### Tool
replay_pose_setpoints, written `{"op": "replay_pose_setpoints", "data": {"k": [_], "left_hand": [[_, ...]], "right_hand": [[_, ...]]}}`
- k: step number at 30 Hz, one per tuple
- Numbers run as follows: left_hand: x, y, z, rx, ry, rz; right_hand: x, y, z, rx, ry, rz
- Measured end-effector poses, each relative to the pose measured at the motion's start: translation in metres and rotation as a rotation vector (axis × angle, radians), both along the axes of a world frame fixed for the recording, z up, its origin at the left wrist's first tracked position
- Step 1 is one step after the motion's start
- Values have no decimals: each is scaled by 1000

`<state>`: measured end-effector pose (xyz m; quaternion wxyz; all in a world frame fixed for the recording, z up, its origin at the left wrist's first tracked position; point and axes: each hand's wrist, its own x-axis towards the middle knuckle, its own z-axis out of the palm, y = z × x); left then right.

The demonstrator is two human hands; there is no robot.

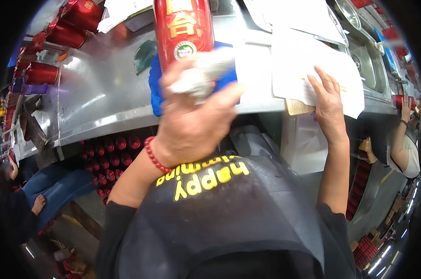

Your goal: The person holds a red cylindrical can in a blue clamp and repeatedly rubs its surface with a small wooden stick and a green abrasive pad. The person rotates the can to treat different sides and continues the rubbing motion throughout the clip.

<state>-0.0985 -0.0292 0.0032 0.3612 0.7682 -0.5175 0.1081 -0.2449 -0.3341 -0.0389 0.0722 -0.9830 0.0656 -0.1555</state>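
One long, shiny stainless-steel table (99, 107) runs across in front of me, with rows of small red cylinders (109, 160) below it. On its right side lie large, flat white paper sheets (352, 97). Near its middle, a soft, bright-blue cloth (155, 88) lies beneath a big glossy red cylinder (185, 30) with gold markings and a round green-and-white emblem; its top runs out of view. My left hand (194, 123), blurred, is at the cylinder's near end, fingers closed around a crumpled white wad (192, 83), cloth or paper; I can't tell whether the wad touches the red surface. My right hand (329, 104) rests on the sheets, its fingers loosely spread. Red beads form a bracelet (151, 153) around my left wrist.
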Motion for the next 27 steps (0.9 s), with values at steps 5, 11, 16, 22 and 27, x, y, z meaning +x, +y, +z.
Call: {"op": "replay_pose_setpoints", "data": {"k": [5,11,16,22,27], "left_hand": [[-21,-66,-6,349,113,-258],[-35,-113,-39,434,4,-66],[-48,-121,-51,491,1,-22],[-49,-103,-33,431,78,-71],[-29,-45,-14,-143,-186,-16]], "right_hand": [[6,5,-8,-61,32,39],[7,-10,-11,94,-54,102],[7,-6,-11,168,-39,160],[10,-9,-5,238,-86,273],[19,0,4,325,-110,290]]}}
